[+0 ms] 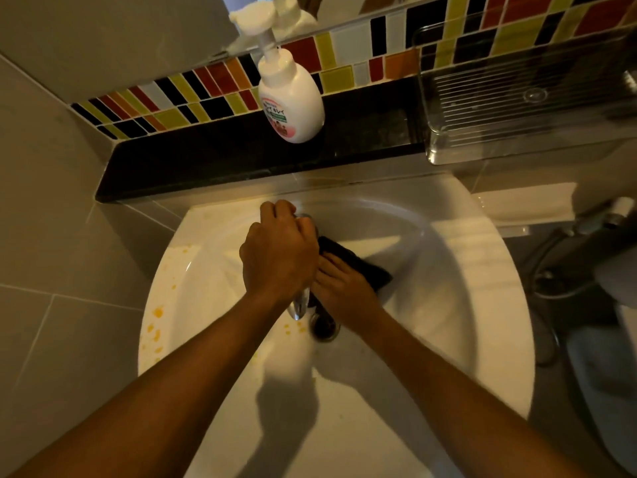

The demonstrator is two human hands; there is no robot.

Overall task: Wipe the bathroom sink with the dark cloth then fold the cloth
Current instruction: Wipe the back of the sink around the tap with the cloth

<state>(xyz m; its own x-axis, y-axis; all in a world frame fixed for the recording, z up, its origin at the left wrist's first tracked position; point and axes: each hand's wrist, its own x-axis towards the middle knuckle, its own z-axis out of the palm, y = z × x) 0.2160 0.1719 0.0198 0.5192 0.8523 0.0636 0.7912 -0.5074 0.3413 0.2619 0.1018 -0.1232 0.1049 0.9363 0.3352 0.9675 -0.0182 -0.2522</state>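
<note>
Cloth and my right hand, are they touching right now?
Touching. The head view shows the right hand pressing its fingers flat on the cloth in the sink, no gap. The left hand grips the tap.

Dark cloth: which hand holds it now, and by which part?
The right hand lies on the dark cloth at its near end, beneath the faucet; grip or mere press cannot be told. The left hand grips the faucet's top.

Up on my black ledge (206, 160) there's a white pump soap bottle (293, 98) standing upright, with a see-through ribbed tray (517, 98) well off to its right. Behind them runs a strip of red, yellow and black mosaic tiles (193, 94), with the mirror (138, 36) above it. Plain grey wall tiles (51, 236) on the left.
</note>
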